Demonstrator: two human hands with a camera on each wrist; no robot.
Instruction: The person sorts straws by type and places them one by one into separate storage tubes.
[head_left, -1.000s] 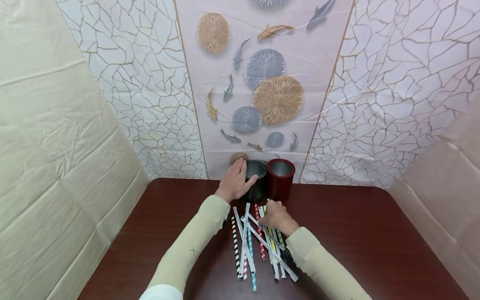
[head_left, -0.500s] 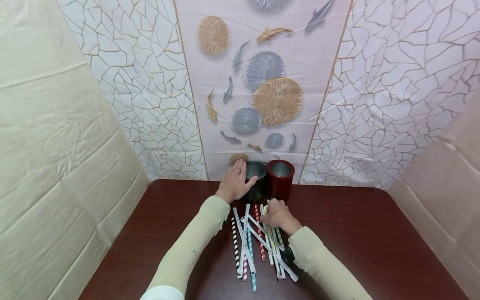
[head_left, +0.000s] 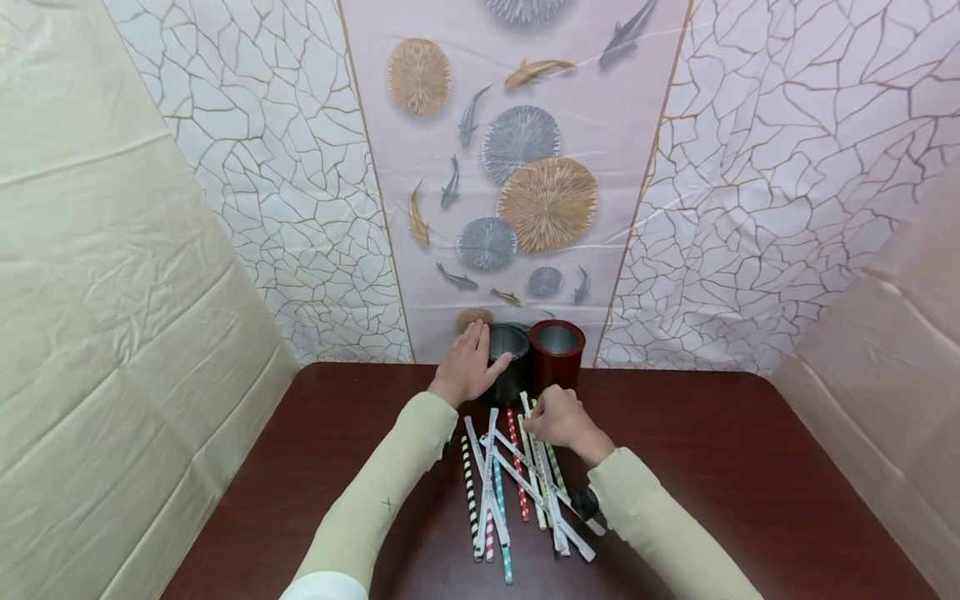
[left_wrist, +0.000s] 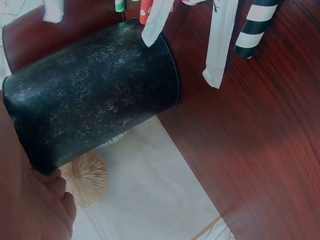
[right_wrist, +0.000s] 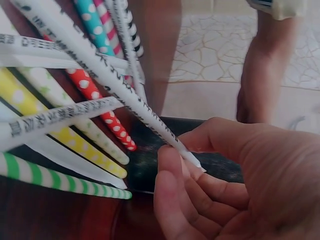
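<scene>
Nearest, a pale left sleeve (head_left: 382,479) and a pale right sleeve (head_left: 667,525) are stretched over the dark red counter (head_left: 337,450), where straws are spread lengthwise: a blue dotted straw (head_left: 507,571), a black-striped straw (head_left: 471,492), a red dotted straw (right_wrist: 107,117), a yellow dotted straw (right_wrist: 77,142), a green-striped straw (right_wrist: 65,181) and others, with white-wrapped straws (head_left: 485,487) crossed over some of them. Toward the far ends of these, the held wrapped straw (right_wrist: 145,113) is pinched near its tip in the narrow grip of the right hand (head_left: 562,417). As far as can be judged, little is done: one straw is in hand, and the rest are left loose on the counter. Farther off, the side of the black canister (left_wrist: 100,85) is touched by the left hand (head_left: 467,358), whose fingers are laid straight, with no straw held. Just to the right, the red canister (head_left: 557,367) is stood upright like the black one. Grey insides are shown at both mouths; no straw is seen above either rim, and the bottoms cannot be made out. Behind, a fish-patterned backdrop (head_left: 420,308) is hung.
</scene>
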